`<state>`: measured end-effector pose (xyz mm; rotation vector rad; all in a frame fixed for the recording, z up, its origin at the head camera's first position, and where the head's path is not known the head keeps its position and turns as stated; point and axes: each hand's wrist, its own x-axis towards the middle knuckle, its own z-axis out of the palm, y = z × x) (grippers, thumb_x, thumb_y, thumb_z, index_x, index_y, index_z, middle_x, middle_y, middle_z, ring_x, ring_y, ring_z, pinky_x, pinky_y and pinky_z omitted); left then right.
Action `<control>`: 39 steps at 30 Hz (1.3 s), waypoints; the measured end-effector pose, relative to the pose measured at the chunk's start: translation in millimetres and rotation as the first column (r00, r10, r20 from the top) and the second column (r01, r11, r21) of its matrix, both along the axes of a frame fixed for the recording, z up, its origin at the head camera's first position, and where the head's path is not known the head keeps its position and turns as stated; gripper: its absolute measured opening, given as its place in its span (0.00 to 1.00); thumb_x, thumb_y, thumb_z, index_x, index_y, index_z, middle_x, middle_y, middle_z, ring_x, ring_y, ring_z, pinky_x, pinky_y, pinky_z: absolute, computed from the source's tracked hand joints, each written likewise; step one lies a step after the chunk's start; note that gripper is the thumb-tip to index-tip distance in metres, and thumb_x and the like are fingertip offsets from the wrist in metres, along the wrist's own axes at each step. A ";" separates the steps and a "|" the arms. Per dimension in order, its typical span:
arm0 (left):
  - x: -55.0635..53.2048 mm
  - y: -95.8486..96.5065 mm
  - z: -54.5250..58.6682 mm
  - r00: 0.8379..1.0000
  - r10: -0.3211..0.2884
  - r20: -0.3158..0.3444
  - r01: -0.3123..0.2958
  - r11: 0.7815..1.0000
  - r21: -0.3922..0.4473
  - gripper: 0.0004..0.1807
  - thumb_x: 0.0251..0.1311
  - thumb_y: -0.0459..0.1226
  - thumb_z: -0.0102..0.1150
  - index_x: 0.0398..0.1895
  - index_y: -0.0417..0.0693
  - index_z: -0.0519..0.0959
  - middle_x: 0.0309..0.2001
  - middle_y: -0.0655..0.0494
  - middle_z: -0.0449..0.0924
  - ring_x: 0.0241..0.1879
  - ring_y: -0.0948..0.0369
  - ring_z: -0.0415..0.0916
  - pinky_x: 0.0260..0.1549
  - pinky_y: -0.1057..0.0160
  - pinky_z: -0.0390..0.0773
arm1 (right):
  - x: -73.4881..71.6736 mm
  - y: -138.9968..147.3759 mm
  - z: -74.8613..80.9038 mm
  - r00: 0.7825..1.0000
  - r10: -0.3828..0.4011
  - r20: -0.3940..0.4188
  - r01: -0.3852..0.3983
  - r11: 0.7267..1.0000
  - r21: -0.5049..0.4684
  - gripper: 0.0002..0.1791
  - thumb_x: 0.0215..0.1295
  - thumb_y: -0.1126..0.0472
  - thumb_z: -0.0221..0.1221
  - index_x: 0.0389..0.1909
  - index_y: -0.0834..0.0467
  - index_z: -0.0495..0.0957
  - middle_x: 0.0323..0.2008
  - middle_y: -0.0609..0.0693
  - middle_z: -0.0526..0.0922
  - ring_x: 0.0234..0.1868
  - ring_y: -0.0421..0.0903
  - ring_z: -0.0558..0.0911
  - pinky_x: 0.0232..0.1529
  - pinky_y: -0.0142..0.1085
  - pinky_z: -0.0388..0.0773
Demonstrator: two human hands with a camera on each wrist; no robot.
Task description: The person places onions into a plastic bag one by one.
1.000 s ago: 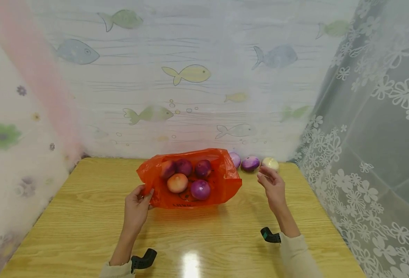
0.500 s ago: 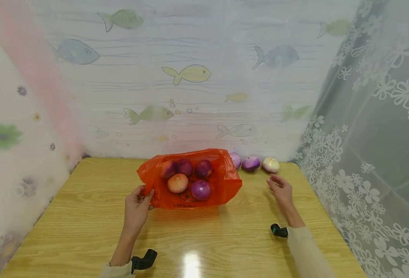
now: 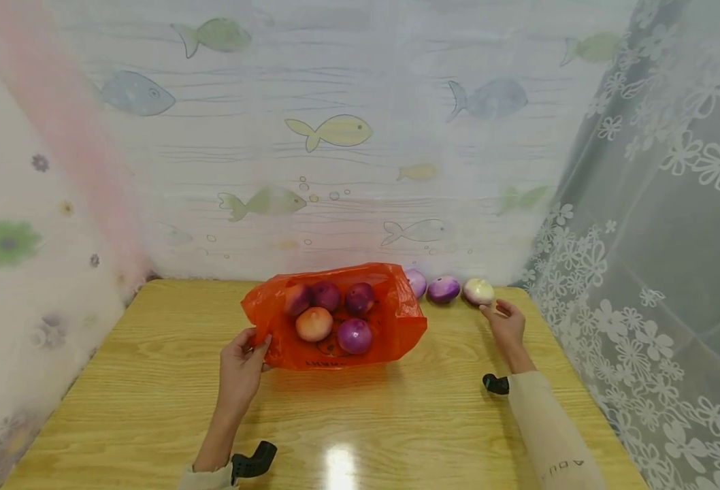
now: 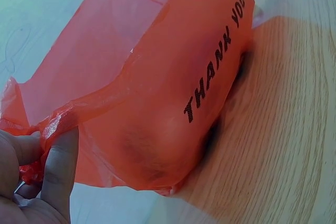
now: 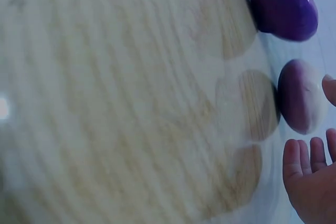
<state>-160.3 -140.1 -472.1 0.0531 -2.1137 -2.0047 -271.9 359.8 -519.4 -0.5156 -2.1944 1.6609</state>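
My left hand (image 3: 240, 371) pinches the left edge of a red plastic bag (image 3: 399, 340), whose mouth gapes upward. Inside it lie several onions, one orange-looking onion (image 3: 314, 324) and a glossy purple onion (image 3: 354, 336) at the front. In the left wrist view, the bag's film (image 4: 157, 72) is bunched between thumb and fingers, and "THANK YOU" shows on its side. My right hand (image 3: 509, 329) is beside a white-and-purple onion (image 3: 479, 292) at the table's back right, fingers spread around its near side without gripping it. In the right wrist view, that onion (image 5: 301, 96) sits between thumb and fingertips.
Left of the pale onion stand a dark purple onion (image 3: 444, 290) and a lilac onion (image 3: 417, 283), partly hidden by the bag. The wooden table (image 3: 152, 408) meets a fish-patterned curtain (image 3: 348, 218) at the back. A lace curtain (image 3: 660, 306) hangs on the right.
My right hand has moved from in front of the pale onion to its right side, first back and right, then forward. The left hand and bag have stayed in place.
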 end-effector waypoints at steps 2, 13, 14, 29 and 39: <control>0.1 -0.7 0.3 1.000 0.003 0.005 -0.003 1.000 0.000 0.14 0.75 0.30 0.51 0.59 0.32 0.76 0.51 0.34 0.79 0.34 0.69 0.83 0.30 0.70 0.85 | -3.6 0.7 0.5 1.000 -0.006 -0.001 0.006 1.000 0.019 0.33 0.70 0.61 0.64 0.69 0.72 0.66 0.65 0.69 0.69 0.58 0.56 0.73 0.42 0.21 0.71; -0.5 -2.7 -0.5 1.000 0.009 -0.015 -0.009 1.000 -0.005 0.14 0.75 0.30 0.52 0.58 0.32 0.77 0.49 0.36 0.80 0.33 0.68 0.83 0.30 0.70 0.85 | -10.2 7.5 8.4 0.989 0.093 0.116 -0.100 0.994 0.053 0.42 0.73 0.58 0.61 0.77 0.72 0.49 0.74 0.74 0.54 0.74 0.68 0.59 0.73 0.56 0.62; -0.6 -2.8 -0.5 1.000 0.010 -0.015 -0.011 1.000 -0.005 0.14 0.75 0.30 0.52 0.58 0.32 0.77 0.49 0.36 0.80 0.33 0.68 0.83 0.30 0.70 0.85 | -10.6 7.7 9.6 0.986 0.101 0.131 -0.109 0.992 0.059 0.43 0.73 0.58 0.60 0.77 0.72 0.48 0.75 0.74 0.53 0.75 0.68 0.58 0.74 0.55 0.61; -2.0 -4.9 -1.2 0.999 0.016 -0.034 -0.016 1.000 0.003 0.13 0.74 0.29 0.53 0.57 0.30 0.77 0.46 0.40 0.81 0.33 0.68 0.84 0.30 0.69 0.85 | -27.4 0.2 10.8 0.977 0.149 0.155 -0.162 0.984 0.071 0.43 0.73 0.55 0.60 0.78 0.70 0.50 0.76 0.72 0.53 0.74 0.65 0.60 0.73 0.55 0.62; -1.8 -6.5 -0.3 0.999 0.031 -0.024 -0.031 1.000 -0.005 0.13 0.74 0.29 0.53 0.56 0.31 0.77 0.45 0.42 0.81 0.31 0.68 0.84 0.28 0.69 0.85 | -32.8 -5.3 8.8 0.984 0.151 0.095 -0.162 0.979 0.124 0.38 0.72 0.57 0.61 0.73 0.71 0.59 0.69 0.72 0.63 0.68 0.64 0.66 0.69 0.57 0.65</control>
